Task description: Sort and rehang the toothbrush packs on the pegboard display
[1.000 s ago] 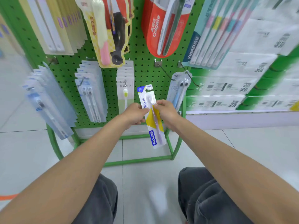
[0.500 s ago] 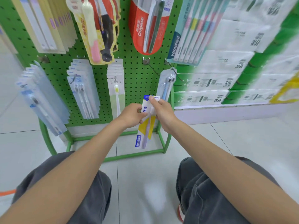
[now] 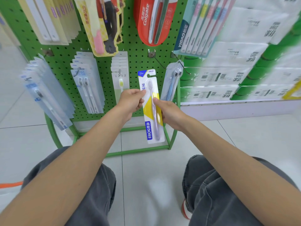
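Two hands pinch FROG toothbrush pack point(image 3: 150, 105) upright at frame centre: left hand point(image 3: 132, 101) at its left edge, right hand point(image 3: 169, 111) at its right, before green pegboard point(image 3: 138, 57).

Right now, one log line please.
left hand: grips FROG pack, left edge | right hand: grips right edge | pack: upright, unhung, before pegboard

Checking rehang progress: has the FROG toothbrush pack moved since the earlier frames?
Yes. The FROG pack has risen toward the empty peg hook on the pegboard and now stands nearly upright.
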Demonstrator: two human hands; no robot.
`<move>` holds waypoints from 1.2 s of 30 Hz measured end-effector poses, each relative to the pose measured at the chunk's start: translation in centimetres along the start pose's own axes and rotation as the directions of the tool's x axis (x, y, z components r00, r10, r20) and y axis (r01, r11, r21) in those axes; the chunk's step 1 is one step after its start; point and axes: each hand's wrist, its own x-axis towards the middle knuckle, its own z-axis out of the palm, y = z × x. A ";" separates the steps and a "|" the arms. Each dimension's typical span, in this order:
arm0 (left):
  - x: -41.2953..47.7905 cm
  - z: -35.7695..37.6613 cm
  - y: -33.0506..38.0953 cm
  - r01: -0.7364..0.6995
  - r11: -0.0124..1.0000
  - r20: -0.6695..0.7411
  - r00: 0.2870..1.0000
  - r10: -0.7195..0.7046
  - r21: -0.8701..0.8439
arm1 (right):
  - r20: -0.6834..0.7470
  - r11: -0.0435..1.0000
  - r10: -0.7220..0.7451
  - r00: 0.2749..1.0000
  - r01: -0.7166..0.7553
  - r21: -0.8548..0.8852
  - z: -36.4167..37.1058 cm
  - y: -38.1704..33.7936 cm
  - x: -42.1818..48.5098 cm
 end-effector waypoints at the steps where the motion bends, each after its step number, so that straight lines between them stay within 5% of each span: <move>1: 0.1 0.1 -0.1 -0.009 1.000 -0.018 1.000 0.009 0.008 | 0.030 1.000 0.024 0.999 -0.025 0.013 0.1 0.1 -0.1; 15: 0.5 -0.3 0.1 -0.017 0.985 -0.181 0.983 -0.014 -0.170 | 0.321 0.993 0.114 0.940 -0.094 -0.076 -0.4 1.0 -0.9; 22: 0.4 -0.3 0.2 0.006 0.988 -0.141 0.990 -0.028 -0.155 | 0.561 0.976 0.217 0.799 -0.178 -0.125 -0.5 1.2 -1.9; 26: 0.0 -0.2 0.8 0.017 0.996 -0.039 0.999 -0.020 -0.087 | 0.466 0.977 0.203 0.862 -0.147 -0.153 -0.3 1.7 -1.8; 28: -0.5 0.1 0.9 -0.008 0.999 0.059 0.998 0.005 0.046 | 0.349 0.945 0.145 0.926 -0.025 -0.327 0.0 2.0 -1.7; 30: -0.8 0.5 0.6 -0.049 0.985 0.099 0.995 0.033 0.168 | 0.261 0.790 0.051 0.964 0.121 -0.601 0.2 2.5 -1.5; 32: -0.8 0.8 0.2 -0.069 0.973 0.078 0.996 0.053 0.220 | 0.227 0.697 0.001 0.974 0.162 -0.699 0.4 2.8 -1.7; 36: -0.5 0.3 0.2 -0.098 0.977 0.061 0.994 0.088 0.187 | 0.238 0.820 0.020 0.971 0.120 -0.560 0.0 3.0 -2.0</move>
